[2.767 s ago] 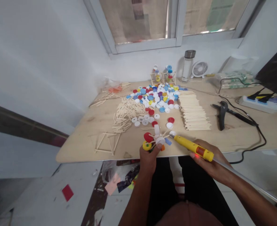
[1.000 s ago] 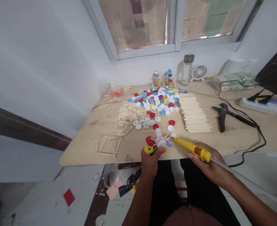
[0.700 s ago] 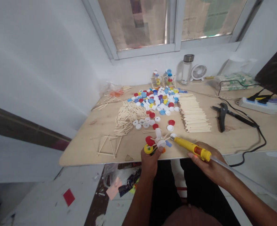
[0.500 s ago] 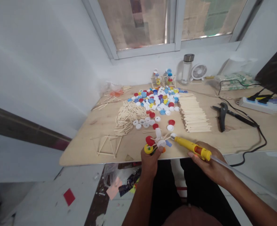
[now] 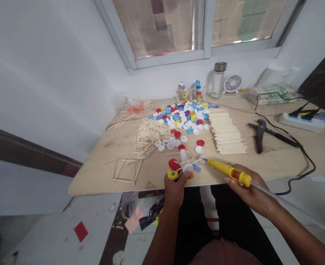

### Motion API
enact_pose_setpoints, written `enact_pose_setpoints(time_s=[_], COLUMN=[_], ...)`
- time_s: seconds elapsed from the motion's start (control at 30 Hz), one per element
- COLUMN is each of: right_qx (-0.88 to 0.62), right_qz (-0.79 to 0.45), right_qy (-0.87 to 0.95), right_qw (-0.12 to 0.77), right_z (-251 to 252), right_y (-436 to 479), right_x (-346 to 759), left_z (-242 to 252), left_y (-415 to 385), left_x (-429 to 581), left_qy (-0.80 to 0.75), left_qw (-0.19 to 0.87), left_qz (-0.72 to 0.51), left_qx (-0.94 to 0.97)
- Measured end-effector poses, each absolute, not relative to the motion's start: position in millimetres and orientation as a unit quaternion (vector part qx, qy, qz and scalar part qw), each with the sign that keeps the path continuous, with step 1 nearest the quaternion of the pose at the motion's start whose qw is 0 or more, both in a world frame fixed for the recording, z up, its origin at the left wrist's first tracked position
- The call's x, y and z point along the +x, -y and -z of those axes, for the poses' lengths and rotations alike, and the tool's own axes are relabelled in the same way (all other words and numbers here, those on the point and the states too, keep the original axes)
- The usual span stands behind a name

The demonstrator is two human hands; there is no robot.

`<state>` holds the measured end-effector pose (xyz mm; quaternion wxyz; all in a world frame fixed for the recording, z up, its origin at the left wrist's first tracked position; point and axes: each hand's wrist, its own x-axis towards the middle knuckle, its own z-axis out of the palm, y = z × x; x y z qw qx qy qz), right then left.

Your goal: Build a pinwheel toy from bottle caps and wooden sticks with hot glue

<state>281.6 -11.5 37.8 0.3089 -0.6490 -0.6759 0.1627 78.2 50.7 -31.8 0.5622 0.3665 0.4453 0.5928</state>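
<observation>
My left hand grips a small wheel of bottle caps on thin sticks at the near edge of the wooden table. The wheel carries red, yellow, white, blue and orange caps around a white hub. My right hand is closed round a yellow pen-shaped glue gun with a red light and a clear glue stick trailing back. Its tip touches a white cap at the end of one spoke on the wheel's right side.
A heap of coloured bottle caps, loose short sticks and a stacked row of long sticks lie behind. A stick frame lies left. A black tool, cables, a power strip, a bottle and small fan stand right.
Both hands keep their hold and stay almost still. The view has shifted slightly; the glue gun tip stays at the white cap.
</observation>
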Motion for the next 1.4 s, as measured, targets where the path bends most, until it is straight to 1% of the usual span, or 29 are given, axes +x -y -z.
enact_pose_setpoints(time_s=[0.17, 0.23, 0.37, 0.53, 0.7, 0.9, 1.07, 1.3, 1.4], right_qx=[-0.658, -0.668, -0.683, -0.730, -0.744, -0.702, -0.661, -0.677, -0.693], right_qz=[-0.193, -0.161, -0.050, 0.054, 0.050, 0.063, 0.086, 0.120, 0.161], right_qy=[0.649, 0.642, 0.633, 0.621, 0.651, 0.708, 0.746, 0.726, 0.703], right_qw=[0.330, 0.340, 0.361, 0.281, 0.145, 0.045, 0.014, 0.000, 0.006], right_z=[-38.8, -37.0, -31.3, -27.1, -25.5, -21.7, -14.0, -13.7, -21.5], right_y=[7.5, 2.3, -13.2, -35.5, -52.7, -64.3, -73.1, -66.6, -56.1], right_x=[301.0, 315.6, 358.2, 419.4, 463.5, 492.3, 516.1, 531.3, 524.3], left_z=[23.0, 20.2, 15.4, 13.7, 14.5, 19.1, 26.2, 29.5, 29.1], left_y=[-50.7, -50.5, -50.2, -50.0, -49.8, -51.0, -52.4, -52.5, -52.3], left_x=[80.0, 79.8, 79.2, 80.1, 79.7, 79.4, 78.2, 76.6, 77.2], left_qy=[-0.456, -0.457, -0.470, -0.466, -0.466, -0.448, -0.449, -0.432, -0.422], left_qw=[0.552, 0.550, 0.549, 0.546, 0.550, 0.562, 0.563, 0.571, 0.586], left_qz=[-0.598, -0.600, -0.590, -0.594, -0.592, -0.600, -0.597, -0.601, -0.603], left_qx=[0.360, 0.359, 0.360, 0.363, 0.360, 0.352, 0.354, 0.355, 0.339])
